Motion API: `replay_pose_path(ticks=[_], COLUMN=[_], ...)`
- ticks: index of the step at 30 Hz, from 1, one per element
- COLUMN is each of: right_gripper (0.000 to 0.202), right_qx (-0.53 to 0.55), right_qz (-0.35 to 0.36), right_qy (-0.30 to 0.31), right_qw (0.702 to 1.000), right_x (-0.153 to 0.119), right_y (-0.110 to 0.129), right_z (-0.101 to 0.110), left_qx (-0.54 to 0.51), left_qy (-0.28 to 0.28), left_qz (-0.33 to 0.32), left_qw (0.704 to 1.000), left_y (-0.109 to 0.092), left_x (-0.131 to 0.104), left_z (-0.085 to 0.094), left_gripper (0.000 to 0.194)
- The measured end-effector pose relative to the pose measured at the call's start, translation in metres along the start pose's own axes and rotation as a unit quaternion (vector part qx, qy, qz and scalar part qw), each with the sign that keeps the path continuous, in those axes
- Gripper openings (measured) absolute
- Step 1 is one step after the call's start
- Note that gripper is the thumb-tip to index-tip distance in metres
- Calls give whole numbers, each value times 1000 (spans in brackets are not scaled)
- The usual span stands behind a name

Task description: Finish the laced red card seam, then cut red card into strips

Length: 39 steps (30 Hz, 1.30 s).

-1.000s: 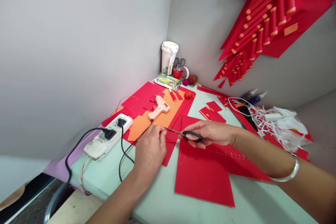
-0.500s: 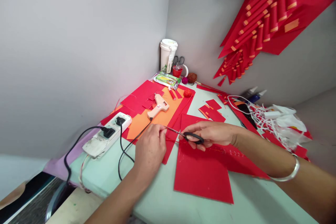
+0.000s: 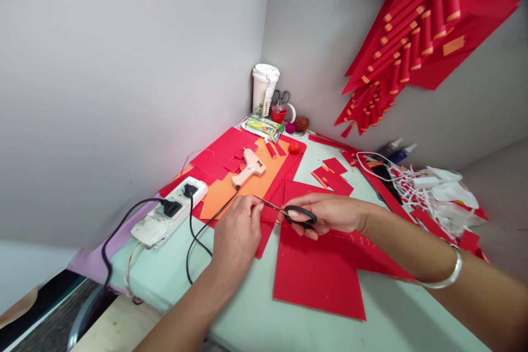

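My right hand grips the scissors over the red paper, blades pointing left. The fingers of my left hand press together, on what I can't tell; a slip rightward-handed could nick them.

Grey walls, pale green tabletop, dark floor

Pale table: red sheets, power strip.
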State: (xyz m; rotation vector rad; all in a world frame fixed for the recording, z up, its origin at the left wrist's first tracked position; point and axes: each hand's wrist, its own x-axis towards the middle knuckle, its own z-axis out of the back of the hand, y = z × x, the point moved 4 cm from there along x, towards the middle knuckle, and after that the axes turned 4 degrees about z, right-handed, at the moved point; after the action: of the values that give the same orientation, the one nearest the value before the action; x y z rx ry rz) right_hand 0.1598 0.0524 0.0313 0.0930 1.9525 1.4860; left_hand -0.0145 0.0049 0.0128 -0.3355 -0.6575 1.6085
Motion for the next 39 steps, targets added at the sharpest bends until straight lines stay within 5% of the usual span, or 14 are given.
replay_pose_path(ticks=[18,27,39], right_gripper=[27,42,34], right_qx=[-39,-8,38], right_qz=[6,5,14], right_qy=[-6,32,-26], right_qw=[999,999,999], right_x=[-2,-18,-22], right_y=[3,4,5], right_z=[5,15,-3], left_qx=[-25,-89,-256], left_qy=[-6,2,100], left_qz=[11,45,155], left_qw=[1000,995,949], left_y=[4,6,7], left_x=[1,4,2], left_z=[1,4,2], left_gripper=[18,15,21])
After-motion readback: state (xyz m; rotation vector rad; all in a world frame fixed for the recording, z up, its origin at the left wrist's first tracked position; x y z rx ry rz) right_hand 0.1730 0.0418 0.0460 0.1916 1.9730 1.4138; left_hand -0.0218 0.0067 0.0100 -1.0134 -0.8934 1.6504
